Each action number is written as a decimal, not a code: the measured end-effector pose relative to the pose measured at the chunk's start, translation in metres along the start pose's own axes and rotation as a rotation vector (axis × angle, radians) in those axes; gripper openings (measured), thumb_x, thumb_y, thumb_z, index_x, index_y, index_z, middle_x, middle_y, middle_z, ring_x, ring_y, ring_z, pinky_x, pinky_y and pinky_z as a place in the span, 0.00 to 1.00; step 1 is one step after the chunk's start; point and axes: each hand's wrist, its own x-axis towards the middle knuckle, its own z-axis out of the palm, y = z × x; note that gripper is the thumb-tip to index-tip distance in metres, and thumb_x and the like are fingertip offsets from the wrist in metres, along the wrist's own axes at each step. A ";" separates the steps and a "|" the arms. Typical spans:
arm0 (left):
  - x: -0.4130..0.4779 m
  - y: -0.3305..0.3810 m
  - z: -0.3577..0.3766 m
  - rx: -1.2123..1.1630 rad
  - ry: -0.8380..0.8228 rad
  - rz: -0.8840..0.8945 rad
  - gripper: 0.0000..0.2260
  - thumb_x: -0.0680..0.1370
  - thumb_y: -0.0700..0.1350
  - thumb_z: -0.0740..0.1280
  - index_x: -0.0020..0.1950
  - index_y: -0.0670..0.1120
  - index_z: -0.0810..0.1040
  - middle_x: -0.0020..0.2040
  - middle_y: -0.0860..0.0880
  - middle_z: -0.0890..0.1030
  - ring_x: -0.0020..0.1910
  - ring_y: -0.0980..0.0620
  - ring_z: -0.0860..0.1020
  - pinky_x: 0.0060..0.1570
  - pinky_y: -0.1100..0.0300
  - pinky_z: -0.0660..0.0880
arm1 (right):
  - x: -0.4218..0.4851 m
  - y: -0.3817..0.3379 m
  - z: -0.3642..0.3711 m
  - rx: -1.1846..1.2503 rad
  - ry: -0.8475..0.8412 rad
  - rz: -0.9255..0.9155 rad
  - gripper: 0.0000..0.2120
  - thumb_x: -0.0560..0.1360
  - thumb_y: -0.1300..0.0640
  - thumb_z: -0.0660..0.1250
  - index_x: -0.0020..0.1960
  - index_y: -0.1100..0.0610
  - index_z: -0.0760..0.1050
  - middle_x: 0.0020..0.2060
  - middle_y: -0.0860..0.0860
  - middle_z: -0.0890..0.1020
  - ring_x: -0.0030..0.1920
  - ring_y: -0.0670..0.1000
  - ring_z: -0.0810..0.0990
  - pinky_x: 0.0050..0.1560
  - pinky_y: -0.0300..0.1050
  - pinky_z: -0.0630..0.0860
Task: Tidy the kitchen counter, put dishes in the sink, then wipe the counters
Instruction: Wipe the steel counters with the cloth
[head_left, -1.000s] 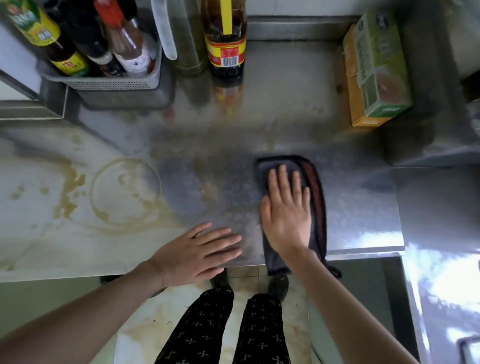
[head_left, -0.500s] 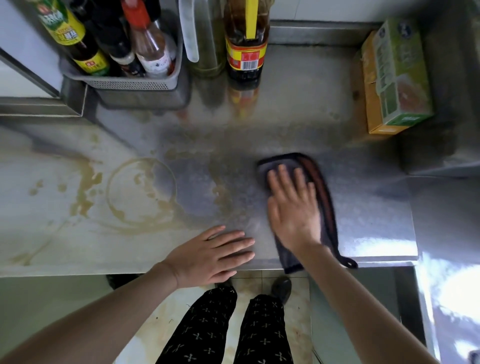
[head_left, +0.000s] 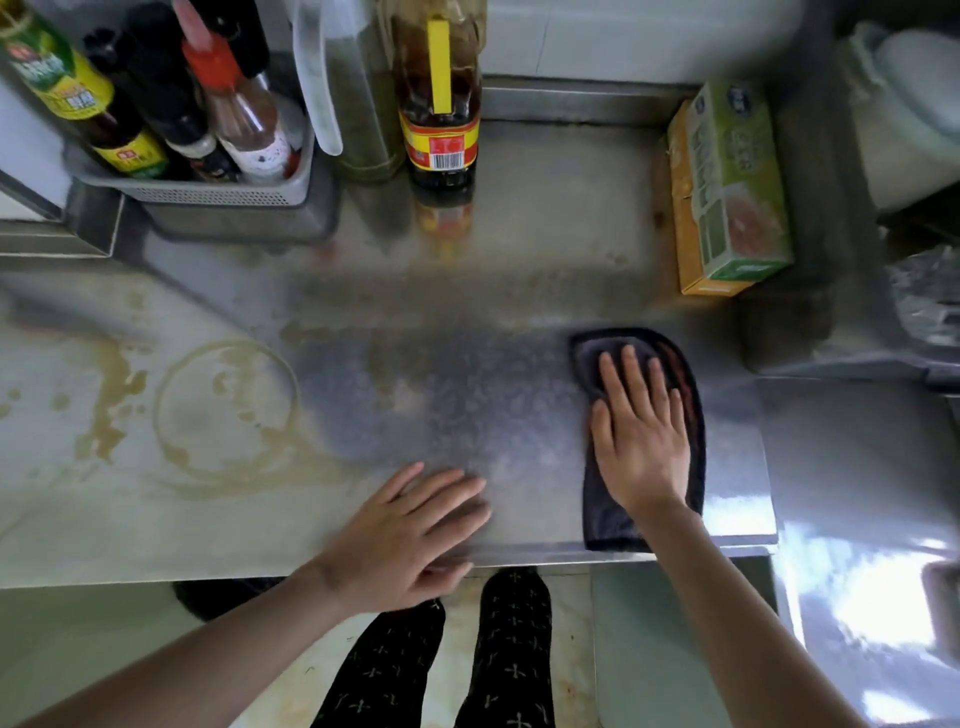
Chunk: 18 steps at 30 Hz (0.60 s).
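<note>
Stretching across the whole view, the metal tabletop (head_left: 519, 249) is grey and shiny, with brown stains and a ring-shaped stain (head_left: 226, 410) on its left part. At the back left a grey basket (head_left: 208, 195) holds several sauce bottles (head_left: 239, 114). Just beside the basket a tall bottle (head_left: 440, 104) with a yellow and red label stands upright on the tabletop. At the back right a green and orange box (head_left: 727, 192) lies near the wall.

On the right part of the tabletop, near the front edge, lies a dark cloth (head_left: 613, 519), folded long, and its near end reaches the edge. The right hand (head_left: 639, 441) lies flat on top of the cloth with the fingers spread and straight, pressing it down. The left hand (head_left: 410, 535) rests on the bare tabletop at the front edge, well apart from the cloth, palm down, fingers spread and holding nothing. Below the edge the legs (head_left: 452, 665) in dark patterned trousers are seen.
</note>
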 end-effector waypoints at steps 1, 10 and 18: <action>0.019 0.006 -0.002 -0.018 0.024 -0.068 0.21 0.77 0.57 0.60 0.67 0.50 0.72 0.71 0.48 0.68 0.70 0.48 0.66 0.67 0.46 0.62 | 0.009 0.000 -0.001 0.007 0.003 0.048 0.27 0.78 0.45 0.40 0.76 0.49 0.49 0.76 0.49 0.51 0.76 0.54 0.48 0.74 0.53 0.47; 0.137 -0.001 0.012 0.034 0.016 -0.841 0.26 0.80 0.55 0.44 0.74 0.45 0.59 0.75 0.40 0.59 0.73 0.41 0.58 0.68 0.43 0.57 | 0.075 -0.010 -0.011 -0.052 -0.074 -0.322 0.25 0.80 0.46 0.40 0.76 0.47 0.45 0.76 0.47 0.47 0.76 0.55 0.46 0.72 0.50 0.40; 0.138 -0.001 0.018 0.104 0.032 -0.849 0.25 0.79 0.54 0.48 0.74 0.45 0.58 0.74 0.39 0.60 0.72 0.41 0.60 0.67 0.45 0.54 | 0.218 -0.019 -0.027 -0.008 0.075 -0.172 0.25 0.81 0.47 0.45 0.76 0.49 0.50 0.77 0.52 0.51 0.76 0.57 0.47 0.73 0.57 0.46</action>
